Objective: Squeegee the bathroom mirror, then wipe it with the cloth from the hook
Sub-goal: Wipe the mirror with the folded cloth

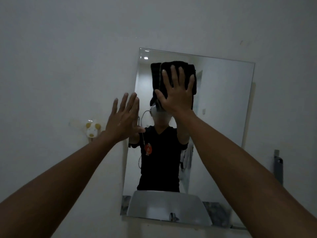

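Note:
A frameless rectangular mirror (223, 103) hangs on the pale wall. My right hand (176, 93) lies flat with spread fingers on a dark cloth (157, 74), pressing it against the upper middle of the glass. My left hand (124, 117) is flat and spread, holding nothing, resting on the wall at the mirror's left edge. The glass reflects a person in a black shirt and both raised arms. No squeegee is in view.
A small white and yellow animal-shaped hook (92, 130) is stuck to the wall left of the mirror. A grey holder (278, 166) hangs on the wall to the right. A white basin (164, 205) shows reflected at the mirror's bottom.

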